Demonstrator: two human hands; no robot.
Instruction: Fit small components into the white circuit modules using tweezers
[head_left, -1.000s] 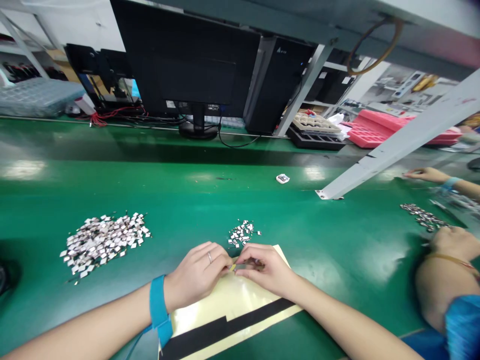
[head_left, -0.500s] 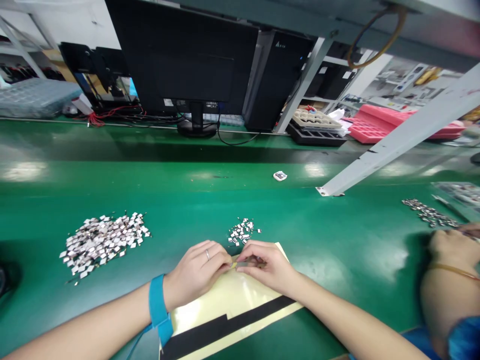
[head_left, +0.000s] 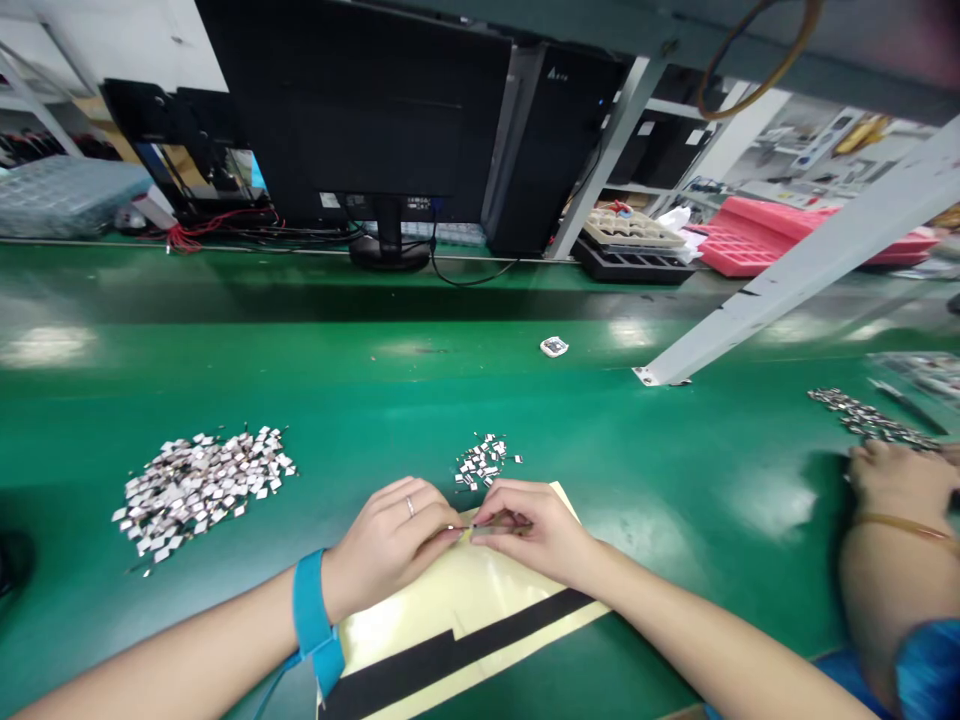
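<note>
Left hand (head_left: 386, 535) and right hand (head_left: 529, 530) grip a tab (head_left: 489, 527) above cream sheet (head_left: 450, 610).

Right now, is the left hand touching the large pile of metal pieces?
Apart. The head view shows the left hand clear of the large pile, with green bench plainly visible between them.

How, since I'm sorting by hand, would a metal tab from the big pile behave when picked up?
The metal tabs look thin and light, so likely fiddly to pinch off the glossy bench top. Being flat, they likely won't roll.
</note>
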